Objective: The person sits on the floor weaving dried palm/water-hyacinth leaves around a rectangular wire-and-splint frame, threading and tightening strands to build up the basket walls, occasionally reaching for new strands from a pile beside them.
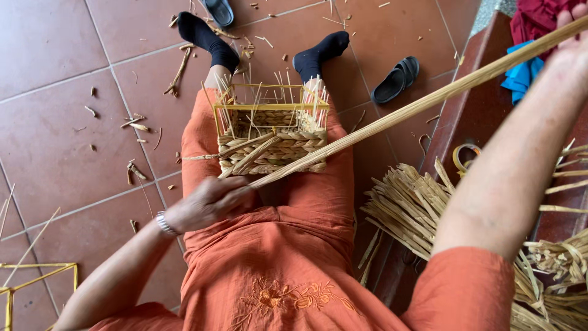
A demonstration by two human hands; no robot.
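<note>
Basket (272,138) on lap, half woven: yellow wire frame, box-shaped, lower walls filled with thick braided straw-coloured rope, upper frame bare with thin pale stakes sticking up and out. Inside holds loose fibre ends only.

Long fibre strand (429,101), flat, dry, tan, runs taut from near edge of basket up and far right across frame.

Left hand (208,202) curled closed on near end of strand, fingers pressed together around it, just near of basket, touching or almost touching its near wall. Metal watch band on that wrist.

Right hand (572,37) at far right top corner, mostly cut off; strand passes under it. Cannot tell grip there.

Bundle of dried fibre (410,208) at right, flat ribbed strips fanned out, lying on dark red step (471,116). Small yellow tape roll (465,156) on step just far of bundle. Blue cloth (520,73) and dark red cloth (536,18) at far right.

Floor (55,122) of large reddish-brown tiles, pale grout, littered with short fibre offcuts. Black sandal (395,79) right of feet, second one (219,9) at far edge. Black socks, orange dress with embroidered flower at chest. Spare yellow wire frame (37,276) at near left corner.

No labels or signs visible.
</note>
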